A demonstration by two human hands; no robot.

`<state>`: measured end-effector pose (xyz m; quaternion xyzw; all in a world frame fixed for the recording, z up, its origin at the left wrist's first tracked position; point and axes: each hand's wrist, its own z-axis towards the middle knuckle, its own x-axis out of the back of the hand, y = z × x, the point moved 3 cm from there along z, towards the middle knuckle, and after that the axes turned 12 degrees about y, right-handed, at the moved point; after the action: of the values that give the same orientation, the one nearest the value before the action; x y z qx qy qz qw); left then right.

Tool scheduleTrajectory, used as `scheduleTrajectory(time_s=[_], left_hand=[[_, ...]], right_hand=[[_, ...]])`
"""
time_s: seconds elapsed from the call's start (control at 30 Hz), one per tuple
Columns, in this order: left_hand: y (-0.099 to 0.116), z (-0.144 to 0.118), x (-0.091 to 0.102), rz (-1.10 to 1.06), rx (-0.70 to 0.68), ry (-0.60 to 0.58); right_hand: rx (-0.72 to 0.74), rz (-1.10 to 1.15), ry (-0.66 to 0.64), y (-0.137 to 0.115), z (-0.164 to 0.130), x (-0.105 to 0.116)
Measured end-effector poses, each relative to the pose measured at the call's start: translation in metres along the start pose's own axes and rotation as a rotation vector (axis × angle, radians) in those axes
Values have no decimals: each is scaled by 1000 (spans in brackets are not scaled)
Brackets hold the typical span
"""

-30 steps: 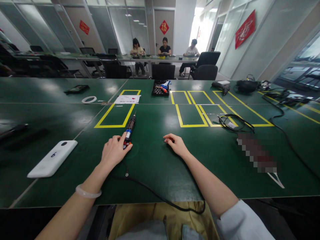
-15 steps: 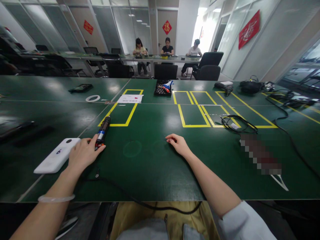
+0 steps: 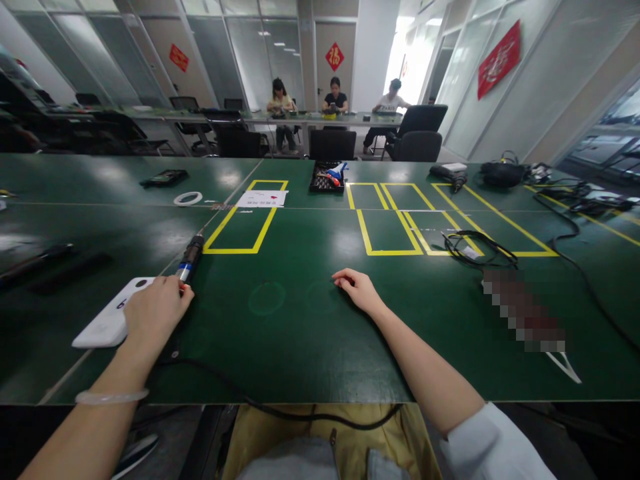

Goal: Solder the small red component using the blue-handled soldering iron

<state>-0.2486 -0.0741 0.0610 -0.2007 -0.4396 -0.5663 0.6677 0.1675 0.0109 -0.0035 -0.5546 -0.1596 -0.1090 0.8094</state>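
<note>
Screwdriver point(image 3: 190, 257) lies under our left hand point(image 3: 156, 308), fingers loosely closed on its butt at nine o'clock, mid-reposition; next needs a firmer hold, right hand point(image 3: 357, 289) resting open.

A dark green table point(image 3: 310, 333) is being crossed by yellow tape rectangles point(image 3: 245, 230). Left of them, a black tool with a blue band point(image 3: 189, 260) and a white device point(image 3: 107, 320) are being shown. A black cable point(image 3: 280, 413) is being trailed along the table's near edge.

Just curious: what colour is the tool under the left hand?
Black tool with a blue band, head view.
</note>
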Motion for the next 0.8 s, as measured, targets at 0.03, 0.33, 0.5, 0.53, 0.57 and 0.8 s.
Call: scheduleTrajectory(time_s=[0.03, 0.33, 0.5, 0.53, 0.57, 0.8], left_hand=[[6, 2, 1, -37, 19, 20], [185, -16, -30, -732, -205, -429], [251, -45, -75, -976, -184, -753], [256, -49, -81, -990, -183, -772], [258, -52, -87, -1000, -183, -779], [250, -59, -103, -1135, -124, -751]], right_hand=[[0, 0, -2, 0, 0, 0], [-15, 39, -17, 0, 1, 0], [-8, 187, -75, 2, 1, -2], [-11, 222, -89, 2, 1, -2], [-14, 253, -105, 2, 1, -3], [-6, 302, -188, 0, -1, -4]])
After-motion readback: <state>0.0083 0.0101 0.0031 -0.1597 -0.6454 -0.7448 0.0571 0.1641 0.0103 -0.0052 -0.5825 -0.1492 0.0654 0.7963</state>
